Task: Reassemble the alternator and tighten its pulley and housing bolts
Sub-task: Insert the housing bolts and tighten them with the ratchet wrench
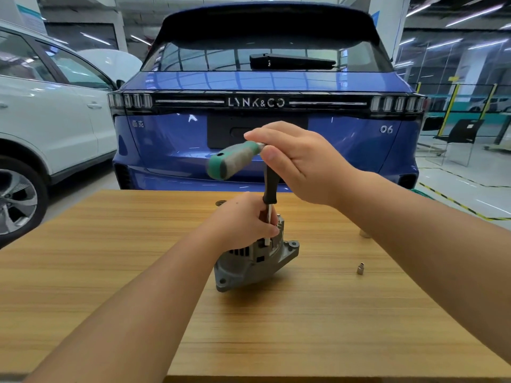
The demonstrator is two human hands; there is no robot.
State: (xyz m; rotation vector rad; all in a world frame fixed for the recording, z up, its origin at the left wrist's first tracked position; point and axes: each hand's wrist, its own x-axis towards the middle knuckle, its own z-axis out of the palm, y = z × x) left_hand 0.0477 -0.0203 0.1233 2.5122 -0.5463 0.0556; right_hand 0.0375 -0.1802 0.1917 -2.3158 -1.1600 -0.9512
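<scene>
The left hand (243, 217) curled its fingers around the lower metal shaft of a T-handle driver (269, 186), steadying it against the top of the alternator (254, 261). The right hand (301, 161), higher up, gripped the crossbar end of that driver, thumb and fingers closed over it; the green-and-grey grip (232, 161) projected to the left, blurred. The black shaft sleeve stood nearly upright, its tip lost among the housing parts.

The alternator, a grey cast housing with vent slots and mounting ears, lay tilted on the wooden surface (110, 272), near its middle. A small metal socket (360, 268) stood upright on the surface well to the alternator's right. A pale cylindrical object (365, 233), partly hidden by the right forearm, sat farther back on the right. A dark round part (221, 202) showed just behind the left hand; what it was could not be told.

Beyond the surface stood a blue car (265, 106), tail toward the viewer, lettered "LYNK&CO" across the light bar and "06" at lower right. A white car (49, 114) stood to its left. Yellow-and-black floor striping (453, 201) ran at right.
</scene>
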